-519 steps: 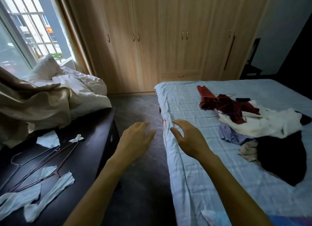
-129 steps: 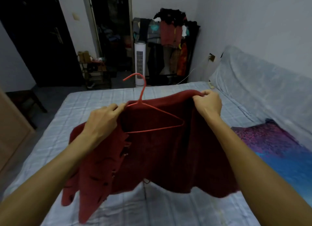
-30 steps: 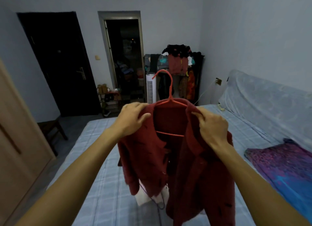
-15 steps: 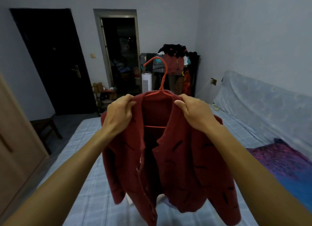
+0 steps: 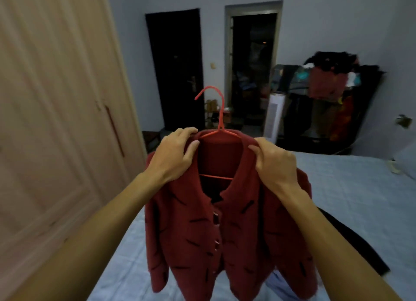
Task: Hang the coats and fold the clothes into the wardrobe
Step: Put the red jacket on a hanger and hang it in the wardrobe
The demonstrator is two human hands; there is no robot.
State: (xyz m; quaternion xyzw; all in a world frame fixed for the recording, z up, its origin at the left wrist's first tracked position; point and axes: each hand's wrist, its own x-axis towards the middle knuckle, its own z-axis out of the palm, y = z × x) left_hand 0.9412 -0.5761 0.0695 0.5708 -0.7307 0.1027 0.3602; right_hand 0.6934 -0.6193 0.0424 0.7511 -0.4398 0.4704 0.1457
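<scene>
**Hidden, Cropped, Blurred**

Inside the red coat (image 5: 225, 222): shoulders of the hanger (image 5: 220, 111) out of sight, with only hook, neck and part of the bottom bar showing. Against the coat's collar: undersides of the fingers of the left hand (image 5: 173, 156) and right hand (image 5: 274, 165) unseen. Left of the coat: wardrobe (image 5: 56, 120) smeared with blur, cut off at the picture's edge. Below the coat's hem: pale garment (image 5: 276, 286) mostly covered. Right of the coat: dark garment (image 5: 355, 244) partly behind the forearm. Beyond the coat: heap on the clothes rack (image 5: 333, 84) too blurred to sort; doorway (image 5: 252, 75) too dark to read.

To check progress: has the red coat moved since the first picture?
Yes. The red coat went up, off the bed, and now hangs above it.
</scene>
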